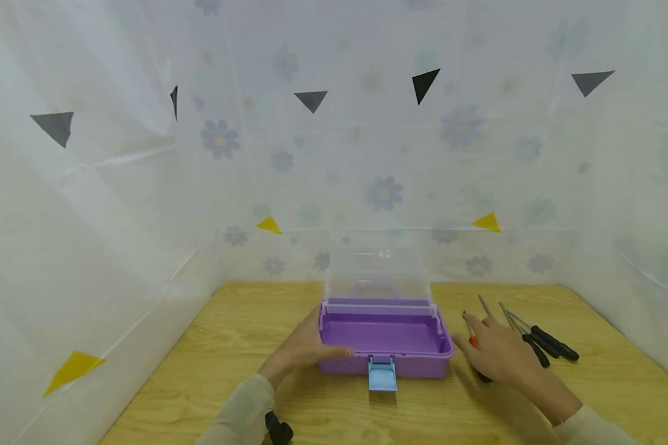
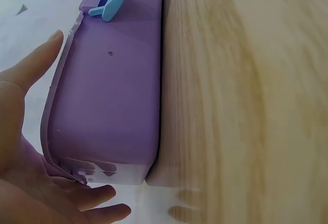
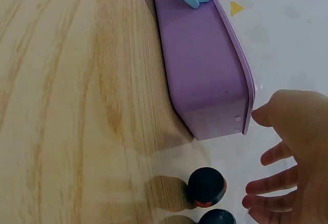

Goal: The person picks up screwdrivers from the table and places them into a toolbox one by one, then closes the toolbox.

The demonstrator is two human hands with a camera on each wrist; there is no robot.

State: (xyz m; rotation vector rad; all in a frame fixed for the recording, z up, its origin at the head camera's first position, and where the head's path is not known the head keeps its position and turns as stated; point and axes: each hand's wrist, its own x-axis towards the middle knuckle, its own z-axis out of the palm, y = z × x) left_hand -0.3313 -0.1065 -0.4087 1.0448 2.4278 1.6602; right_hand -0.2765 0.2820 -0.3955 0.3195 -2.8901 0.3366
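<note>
Head view: left hand (image 1: 306, 346) steadies open purple box (image 1: 386, 337).

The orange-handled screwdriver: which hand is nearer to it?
Right. The right hand hovers over the orange-handled screwdriver, fingers spread. The left hand rests against the purple box, on its far side.

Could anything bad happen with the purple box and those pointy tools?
Maybe. The right hand hovers open over the screwdrivers, whose thin metal tips could poke a finger. The clear lid stands open and might drop shut onto fingers. The left hand only rests against the purple box, so it could slide on the table.
</note>
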